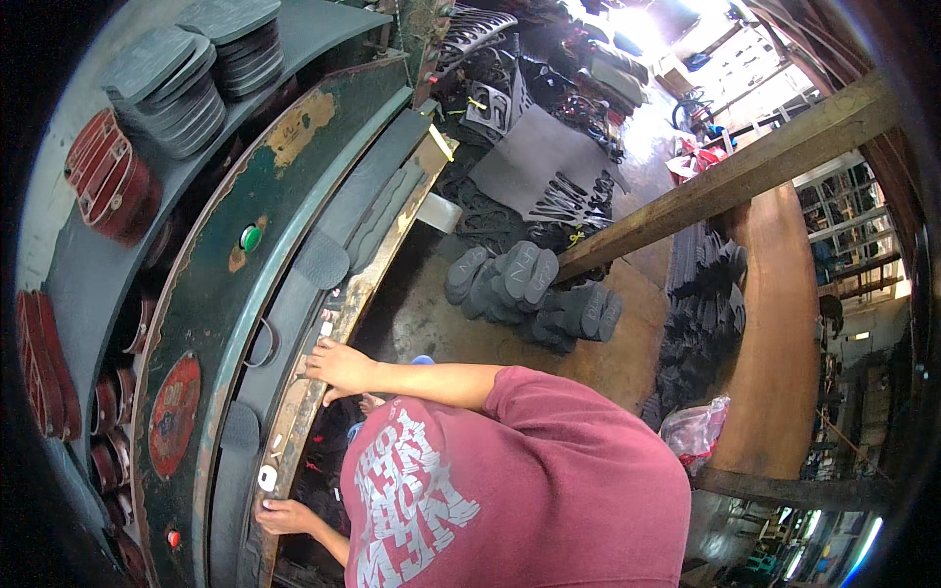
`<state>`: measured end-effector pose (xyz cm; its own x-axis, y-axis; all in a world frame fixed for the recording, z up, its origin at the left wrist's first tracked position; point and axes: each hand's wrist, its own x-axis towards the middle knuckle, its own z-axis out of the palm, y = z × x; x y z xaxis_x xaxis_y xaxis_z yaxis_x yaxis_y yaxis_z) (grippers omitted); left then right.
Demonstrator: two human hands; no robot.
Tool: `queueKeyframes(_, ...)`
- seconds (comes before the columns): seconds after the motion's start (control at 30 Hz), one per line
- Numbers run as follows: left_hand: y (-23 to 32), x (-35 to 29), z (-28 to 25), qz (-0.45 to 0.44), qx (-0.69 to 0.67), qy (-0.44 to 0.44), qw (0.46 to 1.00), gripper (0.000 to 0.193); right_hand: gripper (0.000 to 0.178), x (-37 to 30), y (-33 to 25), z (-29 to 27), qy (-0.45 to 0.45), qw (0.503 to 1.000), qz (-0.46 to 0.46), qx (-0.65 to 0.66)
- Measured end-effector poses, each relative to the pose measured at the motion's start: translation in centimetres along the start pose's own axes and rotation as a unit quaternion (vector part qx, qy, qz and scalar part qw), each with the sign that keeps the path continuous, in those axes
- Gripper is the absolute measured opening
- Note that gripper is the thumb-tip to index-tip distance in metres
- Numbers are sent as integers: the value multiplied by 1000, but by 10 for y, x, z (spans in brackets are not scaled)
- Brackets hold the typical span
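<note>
The picture is turned, with a green press machine (211, 323) curving down the left. A long dark grey rubber strip (294, 294) lies on its bed beside a worn wooden edge board (377, 269). Sole-shaped cutters (321, 260) sit on the strip. My right hand (338, 367) reaches from the maroon sleeve and lies flat on the strip and board edge, fingers spread. My left hand (284, 514) rests lower on the same board edge, fingers curled against it; whether it grips anything I cannot see.
Stacks of grey soles (172, 83) and red dies (113, 181) sit on the machine's top. Cut dark soles (534, 294) are piled on the floor, with punched rubber sheets (549, 162) beyond. A wooden beam (725, 176) crosses at the right, near a plastic bag (696, 431).
</note>
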<state>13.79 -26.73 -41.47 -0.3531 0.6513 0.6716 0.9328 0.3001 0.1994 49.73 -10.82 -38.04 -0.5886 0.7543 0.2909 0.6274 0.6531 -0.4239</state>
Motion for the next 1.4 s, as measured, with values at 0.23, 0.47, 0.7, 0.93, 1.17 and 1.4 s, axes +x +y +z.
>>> queueKeyframes(0.23, -8, 5, -19, 29, 26, -74, 996, 33, 66, 3, -3, 3, 13, 999, 27, 18)
queueKeyframes(0.47, -19, 18, -14, 51, -1, -206, 977, 39, 71, 10, -2, 17, 43, 998, 48, -11)
queueKeyframes(0.7, -27, 22, -3, 124, -21, -170, 977, 31, 64, 15, -15, 6, 28, 993, 98, -51)
queueKeyframes(0.93, -8, 34, -20, 27, 26, -241, 970, 29, 69, 28, -20, -8, -30, 994, 86, -56)
queueKeyframes(1.17, 3, 42, -19, -24, 27, -278, 960, 36, 77, 36, -11, 0, -60, 988, 86, -115)
queueKeyframes(1.4, -1, 47, -10, -40, 53, -273, 960, 36, 86, 45, -5, 0, -106, 981, 68, -149)
